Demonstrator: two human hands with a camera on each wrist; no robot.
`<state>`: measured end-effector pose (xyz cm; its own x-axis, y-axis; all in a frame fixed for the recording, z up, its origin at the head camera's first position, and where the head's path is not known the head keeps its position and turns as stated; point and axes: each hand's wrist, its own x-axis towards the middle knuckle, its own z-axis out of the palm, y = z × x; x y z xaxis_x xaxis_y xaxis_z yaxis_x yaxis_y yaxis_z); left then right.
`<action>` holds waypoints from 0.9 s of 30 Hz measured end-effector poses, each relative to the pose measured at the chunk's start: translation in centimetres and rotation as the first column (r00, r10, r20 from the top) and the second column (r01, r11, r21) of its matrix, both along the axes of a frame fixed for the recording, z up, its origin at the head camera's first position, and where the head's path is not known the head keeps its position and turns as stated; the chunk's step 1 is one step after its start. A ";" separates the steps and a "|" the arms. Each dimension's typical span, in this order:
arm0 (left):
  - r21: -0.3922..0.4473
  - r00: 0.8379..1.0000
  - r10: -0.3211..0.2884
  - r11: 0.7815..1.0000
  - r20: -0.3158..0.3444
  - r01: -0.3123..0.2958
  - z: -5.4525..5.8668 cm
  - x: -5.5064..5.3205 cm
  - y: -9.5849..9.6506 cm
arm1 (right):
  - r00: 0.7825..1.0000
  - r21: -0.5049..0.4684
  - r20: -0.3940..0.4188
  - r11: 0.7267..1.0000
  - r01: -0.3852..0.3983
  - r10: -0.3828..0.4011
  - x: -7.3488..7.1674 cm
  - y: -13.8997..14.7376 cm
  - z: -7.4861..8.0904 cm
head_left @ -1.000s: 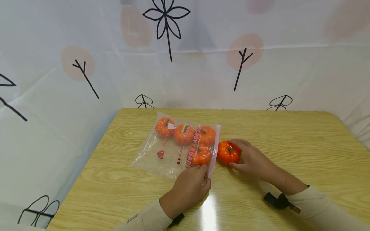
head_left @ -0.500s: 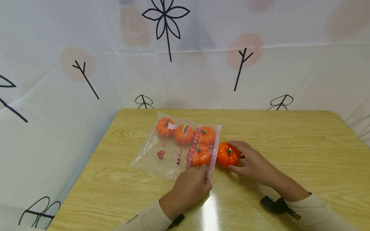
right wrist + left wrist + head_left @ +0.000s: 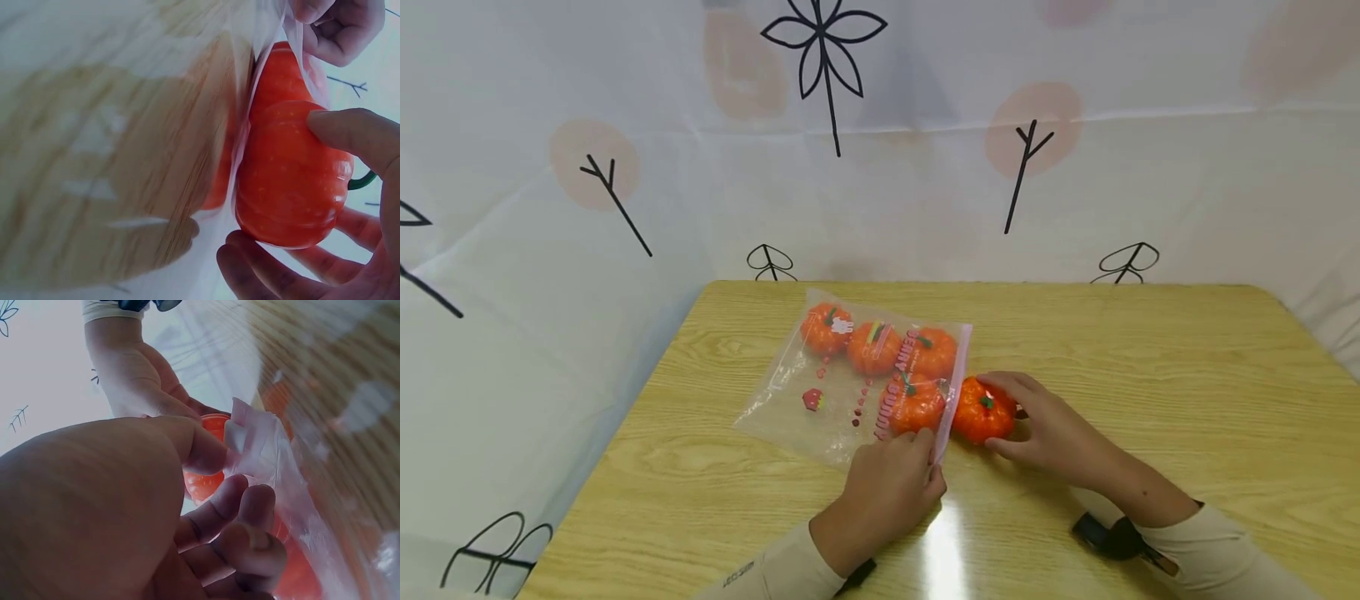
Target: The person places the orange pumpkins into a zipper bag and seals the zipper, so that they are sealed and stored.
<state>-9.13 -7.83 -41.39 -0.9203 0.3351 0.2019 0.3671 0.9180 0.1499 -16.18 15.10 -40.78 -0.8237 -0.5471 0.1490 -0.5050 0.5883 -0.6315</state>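
Note:
A clear zip bag with pink lettering and a pink edge lies flat on the table, several small orange pumpkins inside it. My left hand pinches the near corner of the bag's pink mouth between thumb and fingers, as the left wrist view also shows. My right hand holds another orange pumpkin with a green stem, thumb on one side and fingers round the other. This pumpkin sits right at the bag's mouth; in the right wrist view the bag's lip runs along its side, with one bagged pumpkin behind.
The wood-grain table extends to both sides and toward the front. A white printed cloth hangs behind it and at the left. Black wrist gear sits below the right forearm, close above the tabletop.
My right hand has shifted slightly left and nearer, bringing the pumpkin up against the bag's mouth. The left hand keeps its pinch on the bag, nearly still.

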 end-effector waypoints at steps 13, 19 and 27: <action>-0.005 0.999 0.000 1.000 -0.047 -0.001 -0.1 0.2 0.1 | 1.000 -0.009 0.003 1.000 -0.002 0.002 0.2 -0.1 -0.1; 0.038 0.999 -0.028 0.999 -0.039 0.030 -0.6 0.0 -0.2 | 1.000 -0.014 0.005 1.000 -0.001 0.001 0.3 -0.5 -0.4; 0.060 0.998 -0.058 0.996 -0.002 0.058 -0.4 -0.1 -0.5 | 0.999 -0.019 -0.031 1.000 -0.009 0.008 0.6 -0.7 -0.5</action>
